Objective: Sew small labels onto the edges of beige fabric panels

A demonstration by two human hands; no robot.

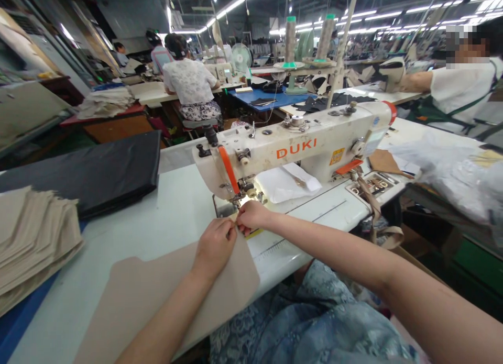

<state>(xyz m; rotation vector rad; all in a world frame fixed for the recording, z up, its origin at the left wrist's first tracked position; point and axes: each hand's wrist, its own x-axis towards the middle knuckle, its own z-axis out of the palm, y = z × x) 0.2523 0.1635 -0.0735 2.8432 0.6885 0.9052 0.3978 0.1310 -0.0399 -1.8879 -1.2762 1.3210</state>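
The panel [141, 285] lies on the table [176, 196] under the left hand [216, 243], seemingly unfinished, no stitching discernible. The right hand [253, 217] curls just beside, at the machine [259, 149]; what either pinches, I cannot tell.

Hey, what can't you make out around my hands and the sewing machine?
In the head view:
- Anything inside the left hand or right hand: hidden by fingers.
- Needle on the sewing machine: too small.
- Beige panel: partly behind left forearm, cut off by bottom edge.
- Beige stack: cut off by left edge.
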